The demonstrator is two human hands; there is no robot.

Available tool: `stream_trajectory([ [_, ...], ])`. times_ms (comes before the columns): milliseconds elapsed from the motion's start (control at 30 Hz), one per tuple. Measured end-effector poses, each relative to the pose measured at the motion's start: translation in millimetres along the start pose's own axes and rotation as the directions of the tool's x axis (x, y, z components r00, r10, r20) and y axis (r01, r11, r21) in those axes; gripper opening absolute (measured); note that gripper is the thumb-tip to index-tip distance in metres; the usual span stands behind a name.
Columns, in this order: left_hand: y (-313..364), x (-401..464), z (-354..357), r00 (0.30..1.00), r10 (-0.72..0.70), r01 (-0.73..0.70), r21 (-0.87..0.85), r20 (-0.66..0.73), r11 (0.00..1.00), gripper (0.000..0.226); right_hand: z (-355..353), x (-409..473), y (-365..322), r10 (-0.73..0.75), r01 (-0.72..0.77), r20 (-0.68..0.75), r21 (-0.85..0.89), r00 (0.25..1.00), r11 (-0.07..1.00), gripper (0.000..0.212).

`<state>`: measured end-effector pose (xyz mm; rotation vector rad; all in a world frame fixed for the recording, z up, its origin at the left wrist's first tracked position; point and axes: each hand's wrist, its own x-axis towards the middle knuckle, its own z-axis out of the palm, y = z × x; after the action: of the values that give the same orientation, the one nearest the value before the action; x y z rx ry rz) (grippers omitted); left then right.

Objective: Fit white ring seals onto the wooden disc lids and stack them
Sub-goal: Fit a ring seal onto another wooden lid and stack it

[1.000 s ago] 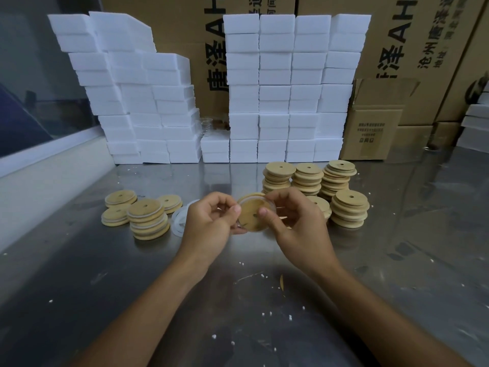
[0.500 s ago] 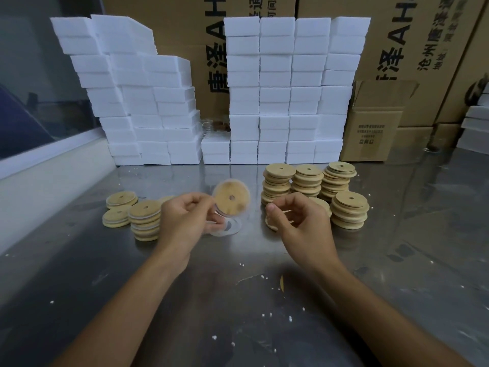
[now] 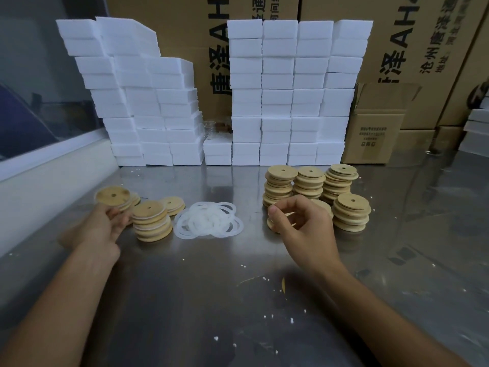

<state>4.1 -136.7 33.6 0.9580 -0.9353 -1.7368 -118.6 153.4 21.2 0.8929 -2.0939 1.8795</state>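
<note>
My left hand (image 3: 105,223), blurred, holds a wooden disc lid (image 3: 112,196) with a white seal round its edge, just above the far-left low stack. Beside it stand two stacks of sealed lids (image 3: 150,221) (image 3: 173,205). A loose pile of white ring seals (image 3: 209,219) lies at the table's middle. My right hand (image 3: 301,223) is curled over a low stack of bare lids (image 3: 275,225), its thumb and fingers pinching the top lid. Several taller bare-lid stacks (image 3: 309,184) (image 3: 350,213) stand behind and to the right of it.
White foam blocks (image 3: 291,96) are piled in a wall at the back of the steel table (image 3: 211,287). Cardboard boxes (image 3: 375,133) stand behind and at the right. A pale window ledge (image 3: 39,186) runs along the left. Foam crumbs dot the tabletop.
My left hand has carried the sealed lid from the middle over to the left stacks, uncovering the ring pile. My right hand has dropped onto the low stack of bare lids.
</note>
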Motion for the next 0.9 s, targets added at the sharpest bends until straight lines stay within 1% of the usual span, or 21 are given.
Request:
stream_trajectory([
  [67,-2.5,7.4,-3.1,0.999,-0.043,0.043,0.019,-0.010,0.999,0.019,0.1,0.1,0.4,0.005,-0.005,-0.001,-0.001,1.000,1.000,0.008],
  [133,-3.4,12.4,-3.4,0.997,-0.078,0.078,0.040,0.010,0.996,0.015,0.2,0.6,0.7,0.008,-0.008,-0.002,0.002,1.000,1.000,0.007],
  [233,-3.5,19.3,-3.0,0.994,-0.109,0.107,0.096,0.015,0.990,0.035,0.3,0.5,1.0,0.000,0.000,-0.001,0.002,1.000,1.000,0.009],
  [367,-4.9,23.9,-1.8,0.993,-0.119,0.118,0.182,-0.004,0.976,0.034,1.1,0.6,2.3,-0.015,0.015,-0.008,-0.015,1.000,1.000,0.008],
  [467,-9.3,25.8,-1.4,0.995,-0.083,0.092,0.226,-0.047,0.970,0.027,0.3,2.5,3.7,-0.068,0.063,-0.052,-0.085,0.996,0.994,0.007],
  [533,-13.3,22.1,-1.6,0.996,-0.021,0.045,0.294,-0.084,0.955,0.023,-1.3,3.3,4.5,-0.103,0.091,-0.082,-0.140,0.991,0.986,0.008],
  [567,-15.9,17.7,-1.2,0.993,0.052,-0.010,0.351,-0.110,0.936,0.023,-2.5,3.6,5.1,-0.123,0.105,-0.089,-0.183,0.988,0.978,0.008],
  [600,-18.6,12.9,-0.1,0.976,0.169,-0.097,0.419,-0.138,0.903,0.024,-4.1,4.0,5.8,-0.142,0.118,-0.089,-0.235,0.986,0.965,0.007],
  [633,-20.7,5.3,1.8,0.936,0.320,-0.212,0.491,-0.146,0.845,0.024,-6.0,4.3,6.6,-0.157,0.126,-0.084,-0.296,0.984,0.947,0.006],
  [667,-22.6,-5.0,4.7,0.879,0.465,-0.338,0.548,-0.109,0.766,0.022,-8.2,4.7,7.7,-0.168,0.131,-0.072,-0.364,0.983,0.922,0.004],
  [700,-23.3,-15.8,8.6,0.820,0.572,-0.455,0.574,-0.029,0.681,0.019,-10.2,5.5,8.6,-0.172,0.129,-0.059,-0.440,0.983,0.889,0.005],
  [733,-24.0,-27.0,14.3,0.762,0.643,-0.564,0.565,0.076,0.602,0.016,-12.2,6.7,10.0,-0.171,0.122,-0.048,-0.513,0.984,0.850,0.010],
  [767,-26.7,-36.7,20.5,0.702,0.684,-0.663,0.534,0.198,0.525,0.012,-14.1,7.9,11.2,-0.159,0.106,-0.043,-0.576,0.986,0.811,0.014],
  [800,-31.0,-45.3,26.8,0.639,0.697,-0.741,0.501,0.326,0.447,0.010,-15.7,8.9,12.1,-0.140,0.083,-0.043,-0.625,0.989,0.776,0.019],
  [833,-36.6,-54.8,32.6,0.575,0.688,-0.802,0.472,0.443,0.366,0.012,-17.3,9.7,12.6,-0.117,0.058,-0.045,-0.662,0.992,0.747,0.024],
  [900,-49.3,-71.4,40.9,0.451,0.615,-0.883,0.424,0.647,0.200,0.012,-20.0,10.8,14.1,-0.068,0.021,-0.036,-0.718,0.997,0.696,0.033],
])
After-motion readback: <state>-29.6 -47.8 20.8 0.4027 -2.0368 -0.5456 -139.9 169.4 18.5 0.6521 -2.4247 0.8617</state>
